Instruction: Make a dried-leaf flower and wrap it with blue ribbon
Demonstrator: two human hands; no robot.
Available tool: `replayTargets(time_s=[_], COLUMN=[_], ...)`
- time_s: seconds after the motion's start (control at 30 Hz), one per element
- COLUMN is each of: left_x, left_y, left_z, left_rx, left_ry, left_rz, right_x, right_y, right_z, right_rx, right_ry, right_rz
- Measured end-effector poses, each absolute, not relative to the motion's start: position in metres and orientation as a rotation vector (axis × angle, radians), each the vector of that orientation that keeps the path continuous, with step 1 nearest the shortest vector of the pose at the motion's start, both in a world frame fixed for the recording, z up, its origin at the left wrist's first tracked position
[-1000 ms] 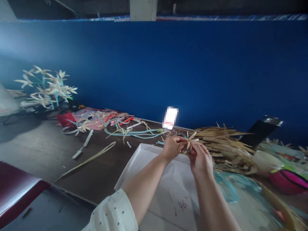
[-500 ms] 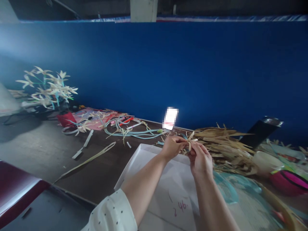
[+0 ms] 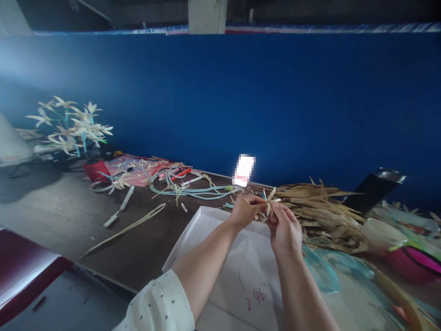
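Observation:
Both my hands meet over the far edge of a white box lid (image 3: 241,266) marked with red writing. Between my fingertips is a small pale flower of dried leaf (image 3: 271,197), its narrow petals spread outward. My left hand (image 3: 246,211) pinches it from the left with thumb and forefinger. From the right, the fingers of my right hand (image 3: 285,227) close on its petals and base. Just beyond lies a heap of dried brown leaves (image 3: 317,202). Coils of pale blue cord (image 3: 193,191) rest to the left of my hands.
At the far left stands a bunch of pale leaf flowers (image 3: 76,124) by a red pot (image 3: 96,170). A bright blurred phone-like screen (image 3: 244,170) leans at the blue wall (image 3: 220,96). A dark flask (image 3: 375,188), a pink pouch (image 3: 415,264) and clear plastic (image 3: 330,271) lie right.
My hands and the flower have shifted very slightly left. The grip of both hands on the flower stays the same.

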State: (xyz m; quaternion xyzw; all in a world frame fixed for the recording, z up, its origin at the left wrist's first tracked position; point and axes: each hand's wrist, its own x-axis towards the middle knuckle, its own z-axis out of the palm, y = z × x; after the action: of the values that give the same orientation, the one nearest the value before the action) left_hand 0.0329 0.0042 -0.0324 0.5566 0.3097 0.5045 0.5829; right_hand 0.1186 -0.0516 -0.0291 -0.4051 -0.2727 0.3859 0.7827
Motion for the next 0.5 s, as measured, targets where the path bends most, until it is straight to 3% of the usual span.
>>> replayTargets(time_s=[0.5], left_x=[0.031], left_y=[0.006], left_z=[-0.037], left_rx=[1.392], left_ry=[0.724], left_rz=[1.199], right_x=[0.119], right_y=[-0.053], right_z=[-0.024], right_rx=[-0.931], right_ry=[-0.453], right_rz=[0.770])
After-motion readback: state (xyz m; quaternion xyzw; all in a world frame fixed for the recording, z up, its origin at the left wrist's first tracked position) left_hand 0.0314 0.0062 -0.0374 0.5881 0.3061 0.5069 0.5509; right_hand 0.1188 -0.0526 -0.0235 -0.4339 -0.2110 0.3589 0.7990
